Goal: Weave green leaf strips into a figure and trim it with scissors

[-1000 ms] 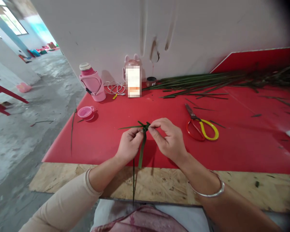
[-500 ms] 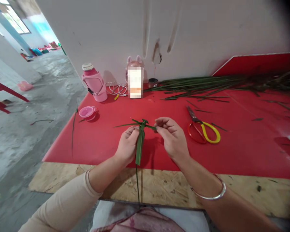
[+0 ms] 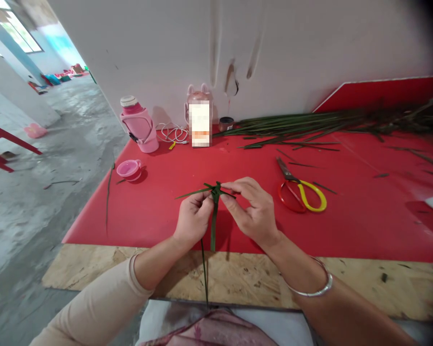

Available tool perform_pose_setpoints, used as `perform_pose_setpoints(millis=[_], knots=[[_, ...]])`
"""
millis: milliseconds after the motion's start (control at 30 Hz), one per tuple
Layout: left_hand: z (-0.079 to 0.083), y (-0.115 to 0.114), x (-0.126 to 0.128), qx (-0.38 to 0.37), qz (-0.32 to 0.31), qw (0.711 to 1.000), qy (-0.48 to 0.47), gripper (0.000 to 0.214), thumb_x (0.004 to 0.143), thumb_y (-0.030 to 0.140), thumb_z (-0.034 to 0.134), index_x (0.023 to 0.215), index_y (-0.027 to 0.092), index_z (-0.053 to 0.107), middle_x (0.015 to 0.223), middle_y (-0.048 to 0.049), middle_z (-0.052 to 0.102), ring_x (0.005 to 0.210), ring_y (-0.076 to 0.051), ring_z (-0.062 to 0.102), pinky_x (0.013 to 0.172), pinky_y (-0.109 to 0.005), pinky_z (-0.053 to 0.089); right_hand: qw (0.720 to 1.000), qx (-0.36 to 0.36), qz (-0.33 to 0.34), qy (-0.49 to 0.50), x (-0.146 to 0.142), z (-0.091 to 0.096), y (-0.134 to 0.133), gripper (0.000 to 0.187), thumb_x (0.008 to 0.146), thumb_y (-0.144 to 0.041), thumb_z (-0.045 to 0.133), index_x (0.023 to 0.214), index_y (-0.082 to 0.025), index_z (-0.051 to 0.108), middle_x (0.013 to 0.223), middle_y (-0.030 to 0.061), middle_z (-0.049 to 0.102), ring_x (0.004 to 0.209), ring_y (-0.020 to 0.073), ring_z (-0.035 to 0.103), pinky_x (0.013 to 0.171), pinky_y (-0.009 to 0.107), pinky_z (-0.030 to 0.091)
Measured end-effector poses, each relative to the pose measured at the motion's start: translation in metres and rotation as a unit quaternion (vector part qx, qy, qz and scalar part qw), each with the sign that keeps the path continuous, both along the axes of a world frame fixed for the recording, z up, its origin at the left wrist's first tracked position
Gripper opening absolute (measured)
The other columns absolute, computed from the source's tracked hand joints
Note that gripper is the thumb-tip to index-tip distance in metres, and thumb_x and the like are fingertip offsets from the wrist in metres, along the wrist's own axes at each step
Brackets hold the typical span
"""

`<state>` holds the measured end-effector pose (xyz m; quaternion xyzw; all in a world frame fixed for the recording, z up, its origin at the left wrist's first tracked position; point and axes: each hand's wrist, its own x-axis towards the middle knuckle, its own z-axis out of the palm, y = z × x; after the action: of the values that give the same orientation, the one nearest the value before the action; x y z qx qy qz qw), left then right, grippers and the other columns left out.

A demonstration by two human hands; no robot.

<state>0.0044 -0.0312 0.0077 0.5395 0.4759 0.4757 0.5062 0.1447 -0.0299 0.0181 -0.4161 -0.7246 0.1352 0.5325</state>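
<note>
Pinching the knotted leaf piece (image 3: 215, 191) between thumb and forefinger, the left hand (image 3: 194, 218) holds it up over the red cover (image 3: 159, 218) of the worktop, toward the front edge. The right hand (image 3: 255, 211) is just beside it, forefinger above and thumb below a short leaf end pointing right; whether those two fingertips are clamped on it I cannot tell. A broad blade hangs down from the knot, and a thin strip (image 3: 204, 271) trails below the left hand across the bare board (image 3: 245, 276) at the worktop's front edge.

To the right of the hands lie scissors (image 3: 299, 190) with one red and one yellow handle loop. Near the left edge sits a pink cup (image 3: 129, 170), with a pink bottle (image 3: 140, 127) at the back left corner. Along the back edge run a white cable (image 3: 173, 133), an upright pixelated screen (image 3: 200, 124), a small dark pot (image 3: 226, 124) and a bundle of long green leaves (image 3: 292, 122)
</note>
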Motion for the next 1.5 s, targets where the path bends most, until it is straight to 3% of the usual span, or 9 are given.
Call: perform_pose_setpoints(millis=[233,367,467,633,767,867,1100,1367,1500], knots=[[0.003,-0.001,0.0,-0.021,-0.092,0.994,0.053,0.021,0.075,0.022,0.044,0.055,0.017,0.043,0.051,0.0052,0.031,0.049,-0.007,0.026,0.047,-0.021,0.021,0.984,-0.164,0.068,0.034,0.011,0.014,0.019,0.015,0.084,-0.029,0.052,0.075,-0.02,0.06,0.075,0.0026,0.059,0.072,0.0149,0.054,0.068,0.028,0.044],[0.005,-0.003,-0.001,-0.036,-0.147,0.987,0.056,0.019,0.074,0.019,0.043,0.055,0.016,0.042,0.053,0.0053,0.029,0.049,-0.007,0.024,0.047,-0.022,0.02,0.918,-0.355,0.16,0.069,0.015,0.018,0.033,0.017,0.077,-0.034,0.059,0.07,-0.018,0.061,0.06,-0.0018,0.057,0.055,0.011,0.05,0.054,0.024,0.041],[0.004,-0.002,-0.001,-0.067,-0.158,0.984,0.042,0.017,0.074,0.02,0.044,0.058,0.016,0.045,0.053,0.0056,0.031,0.048,-0.006,0.024,0.046,-0.021,0.02,0.886,-0.421,0.158,0.116,0.015,0.013,0.036,0.02,0.072,-0.037,0.064,0.068,-0.017,0.063,0.057,-0.0022,0.057,0.05,0.0092,0.048,0.049,0.022,0.039],[-0.004,0.003,-0.001,-0.121,-0.1,0.987,-0.02,0.018,0.075,0.025,0.046,0.059,0.016,0.048,0.051,0.0059,0.035,0.045,-0.006,0.025,0.044,-0.021,0.02,0.881,-0.398,0.124,0.224,0.023,0.003,0.032,0.033,0.081,-0.048,0.053,0.095,-0.02,0.062,0.082,0.0041,0.066,0.067,0.0125,0.059,0.054,0.022,0.044],[-0.007,0.006,-0.001,-0.152,-0.071,0.984,-0.064,0.018,0.074,0.028,0.047,0.061,0.016,0.049,0.049,0.0065,0.034,0.043,-0.006,0.025,0.044,-0.021,0.02,0.873,-0.383,0.165,0.252,0.028,-0.004,0.03,0.026,0.077,-0.033,0.06,0.101,-0.022,0.058,0.094,0.004,0.065,0.081,0.0135,0.06,0.068,0.026,0.047],[-0.006,0.005,0.0,-0.128,-0.072,0.989,-0.036,0.018,0.075,0.026,0.046,0.063,0.015,0.053,0.051,0.0055,0.038,0.045,-0.006,0.026,0.045,-0.021,0.021,0.864,-0.405,0.18,0.239,0.022,-0.008,0.028,0.027,0.067,-0.02,0.064,0.094,-0.021,0.06,0.089,0.0021,0.065,0.08,0.0128,0.059,0.067,0.025,0.046],[-0.002,0.0,0.001,-0.023,-0.046,0.998,0.045,0.02,0.075,0.022,0.045,0.058,0.015,0.053,0.052,0.0047,0.034,0.05,-0.008,0.028,0.048,-0.021,0.023,0.862,-0.404,0.121,0.282,0.003,-0.009,0.02,0.025,0.057,-0.017,0.071,0.08,-0.02,0.062,0.076,-0.0018,0.063,0.069,0.0105,0.057,0.062,0.024,0.046],[-0.003,-0.003,0.0,0.034,-0.029,0.995,0.094,0.02,0.076,0.019,0.043,0.062,0.016,0.057,0.054,0.0035,0.039,0.052,-0.009,0.031,0.05,-0.021,0.026,0.823,-0.433,0.104,0.352,-0.001,-0.01,0.018,0.017,0.059,-0.021,0.072,0.073,-0.018,0.063,0.063,-0.0036,0.06,0.056,0.0079,0.054,0.056,0.022,0.045],[-0.004,-0.005,0.001,0.053,-0.018,0.993,0.108,0.02,0.076,0.02,0.045,0.065,0.016,0.06,0.055,0.0025,0.043,0.051,-0.009,0.033,0.051,-0.021,0.027,0.823,-0.427,0.107,0.357,-0.005,-0.01,0.017,0.015,0.061,-0.022,0.069,0.072,-0.019,0.06,0.062,-0.0037,0.059,0.056,0.0086,0.055,0.056,0.022,0.045]])
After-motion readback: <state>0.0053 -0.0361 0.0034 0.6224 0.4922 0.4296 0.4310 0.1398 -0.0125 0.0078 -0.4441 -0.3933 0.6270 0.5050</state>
